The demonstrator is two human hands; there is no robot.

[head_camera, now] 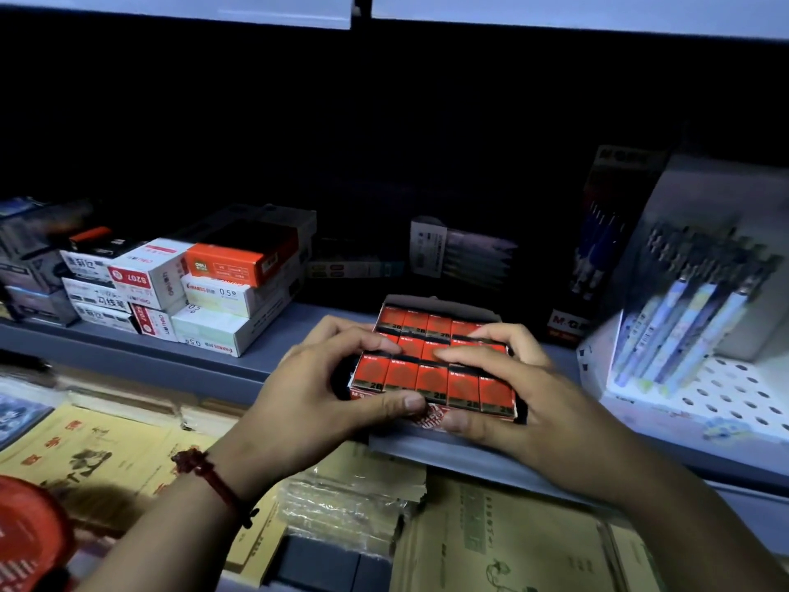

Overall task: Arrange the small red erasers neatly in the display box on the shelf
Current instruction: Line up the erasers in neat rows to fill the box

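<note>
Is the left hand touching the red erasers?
Touching. The head view shows fingers of the left hand resting on top of the red erasers.

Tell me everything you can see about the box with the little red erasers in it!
The display box is a small open cardboard tray, pale inside, with a flap standing up at the back. It sits at the front edge of the grey shelf. Red erasers marked 2B fill it in three tight rows. The left hand and right hand grip it from either side, fingers on the erasers, thumbs at its front.
</note>
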